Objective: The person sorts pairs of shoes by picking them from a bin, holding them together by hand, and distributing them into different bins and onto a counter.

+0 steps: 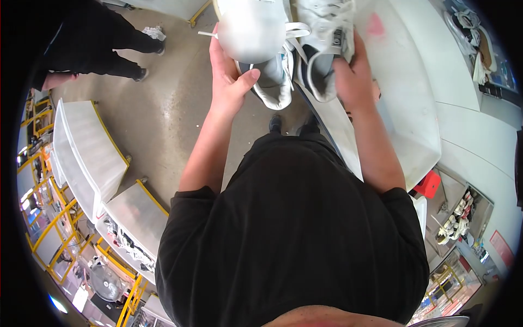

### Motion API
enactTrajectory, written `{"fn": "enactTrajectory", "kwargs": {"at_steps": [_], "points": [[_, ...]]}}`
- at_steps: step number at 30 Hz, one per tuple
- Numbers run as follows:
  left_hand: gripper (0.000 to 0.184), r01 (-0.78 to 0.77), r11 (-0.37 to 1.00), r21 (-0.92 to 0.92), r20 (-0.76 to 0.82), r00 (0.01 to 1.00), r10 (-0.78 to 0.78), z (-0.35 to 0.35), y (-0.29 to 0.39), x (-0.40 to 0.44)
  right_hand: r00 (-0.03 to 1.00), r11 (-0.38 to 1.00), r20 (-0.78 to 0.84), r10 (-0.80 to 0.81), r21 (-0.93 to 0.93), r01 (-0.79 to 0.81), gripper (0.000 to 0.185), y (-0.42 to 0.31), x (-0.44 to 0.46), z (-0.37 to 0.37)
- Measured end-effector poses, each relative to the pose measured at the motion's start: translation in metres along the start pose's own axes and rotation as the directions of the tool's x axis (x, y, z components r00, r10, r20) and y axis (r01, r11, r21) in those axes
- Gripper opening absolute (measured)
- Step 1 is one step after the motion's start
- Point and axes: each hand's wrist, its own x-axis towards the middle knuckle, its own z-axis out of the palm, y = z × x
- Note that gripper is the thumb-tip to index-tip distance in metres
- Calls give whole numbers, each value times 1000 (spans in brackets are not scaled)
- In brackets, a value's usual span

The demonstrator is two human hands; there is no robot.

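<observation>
The hands [292, 76] grasp two white lace-up shoes with grey linings [272, 82], side by side above the concrete floor [163, 109]. A blurred pale patch hides the left shoe's middle; both toes are cut off.

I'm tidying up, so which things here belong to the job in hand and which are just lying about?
In the job:
White shoe in the left hand
Other white shoe in the right hand

Apparently just about:
Red object
Shoe pile, lower right
Yellow-edged white bin

Unclear: pink-marked white trough.
</observation>
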Motion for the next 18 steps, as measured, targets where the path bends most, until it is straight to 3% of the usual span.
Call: {"fn": "enactTrajectory", "kwargs": {"at_steps": [4, 11, 18], "points": [[116, -43, 987, 152, 0, 999, 43, -8, -2, -2, 988, 956, 16, -153, -250, 153, 72, 18, -1, 10], [119, -46, 948, 314, 0, 999, 49, -9, 10, 5, 979, 922, 51, -197, -331, 202, 78, 14, 3, 18], [118, 15, 948, 317, -12, 1000, -11, -15, 12, 13, 978, 906, 56, -199, -369, 206, 79, 19, 6, 23]]}}
